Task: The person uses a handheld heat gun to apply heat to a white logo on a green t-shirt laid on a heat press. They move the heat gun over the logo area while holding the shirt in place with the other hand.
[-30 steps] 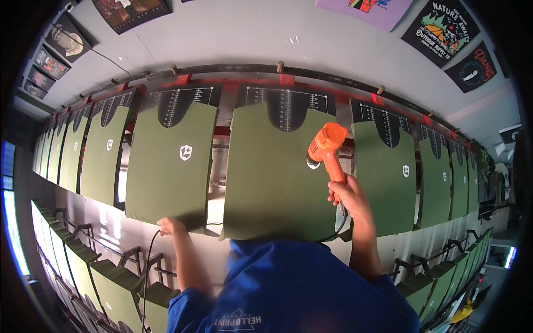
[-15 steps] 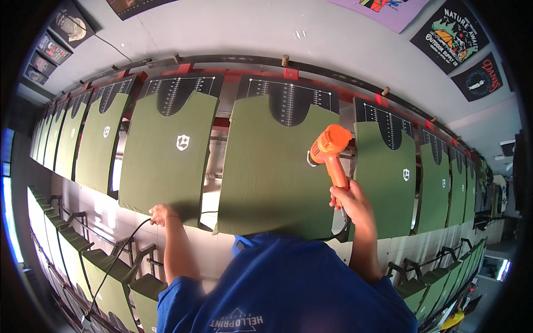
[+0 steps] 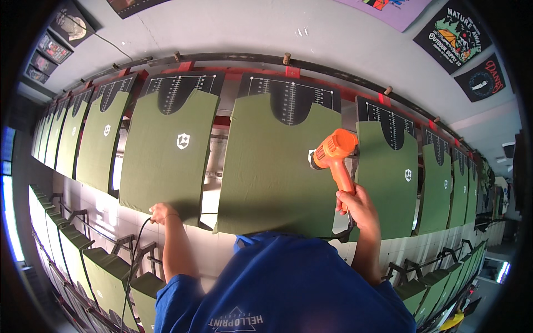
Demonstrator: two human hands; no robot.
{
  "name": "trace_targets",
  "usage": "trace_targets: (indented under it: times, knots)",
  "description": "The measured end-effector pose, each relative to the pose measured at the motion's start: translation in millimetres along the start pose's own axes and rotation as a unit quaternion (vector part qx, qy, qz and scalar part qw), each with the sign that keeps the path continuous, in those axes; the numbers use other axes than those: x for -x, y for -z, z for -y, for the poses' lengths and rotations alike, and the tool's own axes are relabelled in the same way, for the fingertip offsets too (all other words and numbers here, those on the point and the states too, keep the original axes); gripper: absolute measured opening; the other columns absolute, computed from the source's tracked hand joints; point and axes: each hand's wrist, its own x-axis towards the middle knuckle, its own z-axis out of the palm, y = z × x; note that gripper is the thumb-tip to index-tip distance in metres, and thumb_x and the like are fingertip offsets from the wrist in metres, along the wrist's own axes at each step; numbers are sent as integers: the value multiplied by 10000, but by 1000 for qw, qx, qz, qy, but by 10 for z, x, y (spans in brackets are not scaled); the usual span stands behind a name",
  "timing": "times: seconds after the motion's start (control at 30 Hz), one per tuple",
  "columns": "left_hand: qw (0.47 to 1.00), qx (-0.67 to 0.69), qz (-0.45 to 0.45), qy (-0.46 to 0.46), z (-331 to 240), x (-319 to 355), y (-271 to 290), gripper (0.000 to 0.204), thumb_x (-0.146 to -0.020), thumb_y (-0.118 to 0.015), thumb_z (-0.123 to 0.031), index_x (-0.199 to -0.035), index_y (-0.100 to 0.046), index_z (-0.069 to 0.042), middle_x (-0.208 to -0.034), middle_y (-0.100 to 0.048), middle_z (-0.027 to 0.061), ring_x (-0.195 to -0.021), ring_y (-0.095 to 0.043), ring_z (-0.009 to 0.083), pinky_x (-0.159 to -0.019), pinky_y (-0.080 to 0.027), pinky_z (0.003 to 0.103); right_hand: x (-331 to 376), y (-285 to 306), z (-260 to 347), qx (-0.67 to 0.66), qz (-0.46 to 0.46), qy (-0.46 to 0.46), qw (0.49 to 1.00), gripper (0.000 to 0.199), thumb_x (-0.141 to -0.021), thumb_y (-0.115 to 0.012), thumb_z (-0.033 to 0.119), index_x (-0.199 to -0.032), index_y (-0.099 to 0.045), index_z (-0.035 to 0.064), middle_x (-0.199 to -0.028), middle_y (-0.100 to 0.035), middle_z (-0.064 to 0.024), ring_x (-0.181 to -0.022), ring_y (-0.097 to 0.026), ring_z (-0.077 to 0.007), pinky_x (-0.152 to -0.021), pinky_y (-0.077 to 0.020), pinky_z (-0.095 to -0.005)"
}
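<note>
My right hand grips the handle of an orange heat gun. Its dark nozzle points left over the right side of the middle green shirt piece, partly hiding a white shield print. I cannot tell whether the nozzle touches the cloth. At the lower edge of the green shirt piece to the left, my left hand is closed around a black cord that hangs down from it. A white shield print shows on that left piece.
Green shirt pieces lie on black boards with white ruler marks, in a long row curving both ways. A dark rail runs behind them. Behind me on both sides stand more green-covered boards on metal frames.
The heat gun and my right hand have shifted slightly right and down, uncovering part of the white print. The hanging cord has swung right, closer to my left arm.
</note>
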Motion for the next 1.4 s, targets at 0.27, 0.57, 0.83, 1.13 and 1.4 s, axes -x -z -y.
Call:
trace_targets:
  times: [0.27, 0.57, 0.83, 1.13, 1.4]
  knots:
    - [1000, 4, 7, 5, -38, 89, 79, 550, -937, -366, -391, -1237, -324, 68, -1178, -557, 287, -1011, -607, 432, -845, -515, 528, 44, 24, -44, -1, -9, 15, 1000, 174, -864, -595, 157, -947, -540, 15, -713, -550, -23, -572, -565, -106, -510, -449, -238]
    - [1000, 9, 4, -5, 3, 32, 34, 562, -938, -360, -401, -1236, -316, 74, -1182, -552, 287, -1033, -599, 423, -854, -513, 527, -14, 118, -95, -38, -24, 3, 999, 180, -858, -603, 160, -936, -533, 13, -709, -555, -30, -578, -569, -114, -508, -443, -242]
    - [1000, -11, 22, -8, -22, 62, 69, 534, -952, -350, -317, -1252, -279, 119, -1173, -529, 317, -1013, -613, 403, -765, -552, 497, -90, 67, -141, -26, -44, 15, 999, 183, -859, -605, 171, -942, -535, 23, -718, -562, -24, -586, -577, -115, -506, -447, -250]
    - [1000, -3, 3, -20, -41, 183, 128, 564, -948, -330, -393, -1197, -332, 113, -1112, -569, 341, -1016, -597, 459, -876, -495, 522, -206, 25, -63, -36, -33, 29, 998, 178, -858, -603, 166, -933, -535, 21, -723, -563, -26, -590, -574, -108, -500, -445, -238]
    - [1000, 4, -5, -17, -27, 151, 104, 560, -948, -334, -393, -1191, -340, 112, -1096, -574, 345, -992, -605, 461, -870, -497, 518, -320, -13, -29, -29, -21, 39, 999, 177, -865, -594, 164, -946, -539, 16, -729, -562, -27, -595, -572, -110, -508, -455, -242]
